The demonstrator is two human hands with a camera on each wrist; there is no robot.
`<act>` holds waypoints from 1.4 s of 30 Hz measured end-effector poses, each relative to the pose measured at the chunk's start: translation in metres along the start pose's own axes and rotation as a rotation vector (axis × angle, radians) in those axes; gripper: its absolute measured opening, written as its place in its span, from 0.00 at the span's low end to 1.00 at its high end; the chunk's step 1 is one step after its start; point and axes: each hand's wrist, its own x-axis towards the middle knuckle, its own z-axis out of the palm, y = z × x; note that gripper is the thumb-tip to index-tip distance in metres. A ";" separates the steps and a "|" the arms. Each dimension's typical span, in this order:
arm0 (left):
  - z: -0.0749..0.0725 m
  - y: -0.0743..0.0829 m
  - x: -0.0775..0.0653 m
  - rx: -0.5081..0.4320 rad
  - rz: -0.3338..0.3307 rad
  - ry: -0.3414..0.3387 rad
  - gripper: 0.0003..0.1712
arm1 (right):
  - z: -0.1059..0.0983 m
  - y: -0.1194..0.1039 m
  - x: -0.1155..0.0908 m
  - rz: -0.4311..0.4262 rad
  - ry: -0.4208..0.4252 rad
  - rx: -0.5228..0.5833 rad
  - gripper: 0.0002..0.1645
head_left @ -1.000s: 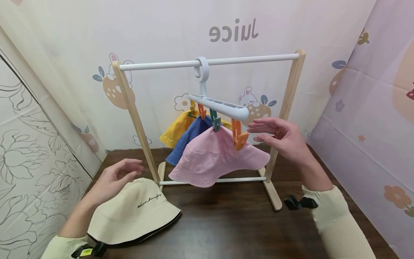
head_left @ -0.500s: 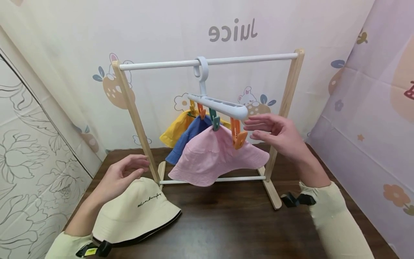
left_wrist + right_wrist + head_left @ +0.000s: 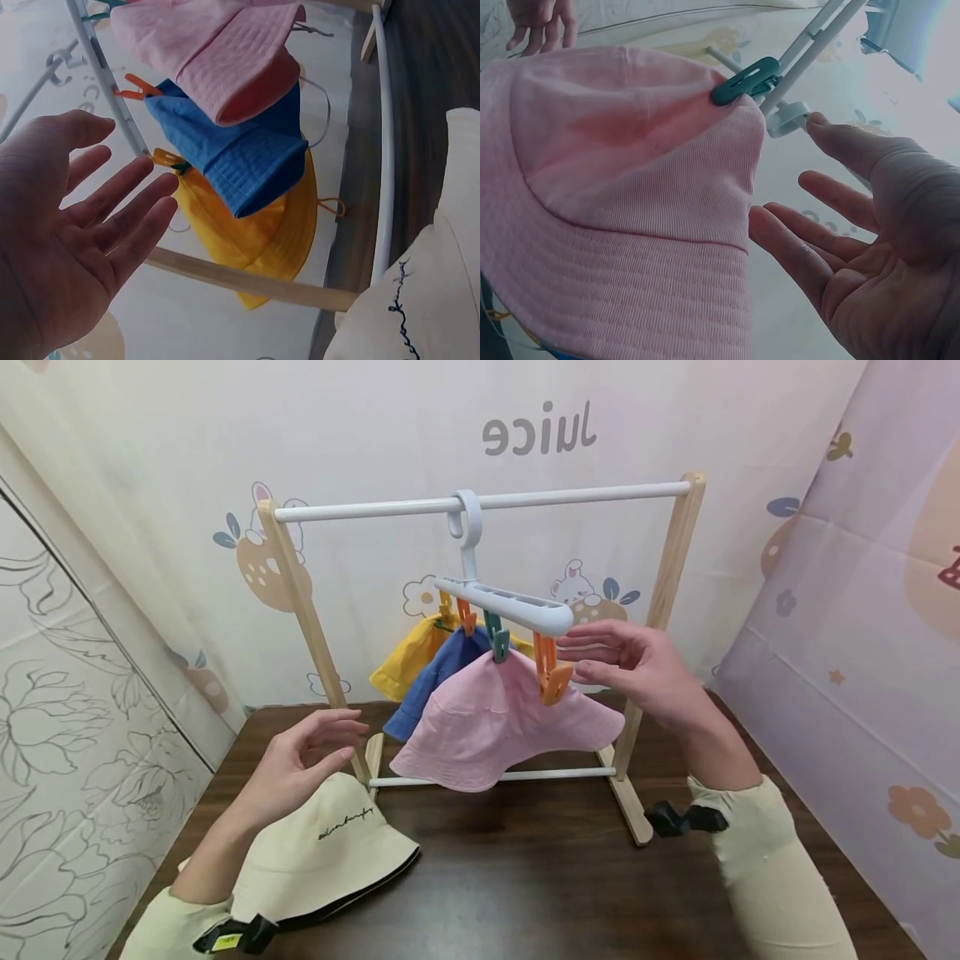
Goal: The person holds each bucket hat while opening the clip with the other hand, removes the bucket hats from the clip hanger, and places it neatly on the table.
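A cream hat (image 3: 322, 864) with illegible script (image 3: 346, 824) lies on the table (image 3: 517, 893), below the left hand (image 3: 300, 768), whose loose fingers hold nothing. The right hand (image 3: 637, 667), equally loose, is just beside an orange clip (image 3: 555, 685); contact is unclear. The step seems a reach, the next move calling for a pinch. Between the hands hangs a pink hat (image 3: 498, 727); beyond, blue (image 3: 427, 697) and yellow hats (image 3: 401, 664); farthest, mirrored lettering, "Juice" (image 3: 538, 428).

The head view looks down from farther off; I spot the pink hat (image 3: 630, 165) in both close wrist views.
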 end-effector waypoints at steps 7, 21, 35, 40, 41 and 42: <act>0.008 0.004 0.010 -0.024 0.015 -0.018 0.26 | 0.004 -0.004 0.005 -0.034 0.000 0.042 0.27; 0.026 0.011 0.021 -0.077 -0.002 -0.062 0.27 | 0.015 -0.010 0.012 -0.030 0.028 0.022 0.29; 0.042 0.023 0.035 -0.103 0.036 -0.077 0.29 | 0.025 -0.011 0.020 -0.057 -0.023 0.075 0.35; 0.045 0.027 0.037 -0.107 0.051 -0.074 0.31 | 0.028 -0.010 0.022 -0.068 -0.036 0.107 0.35; 0.046 0.027 0.038 -0.109 0.054 -0.071 0.32 | 0.028 -0.010 0.022 -0.068 -0.038 0.111 0.36; 0.047 0.027 0.038 -0.112 0.055 -0.068 0.32 | 0.029 -0.010 0.022 -0.060 -0.036 0.106 0.35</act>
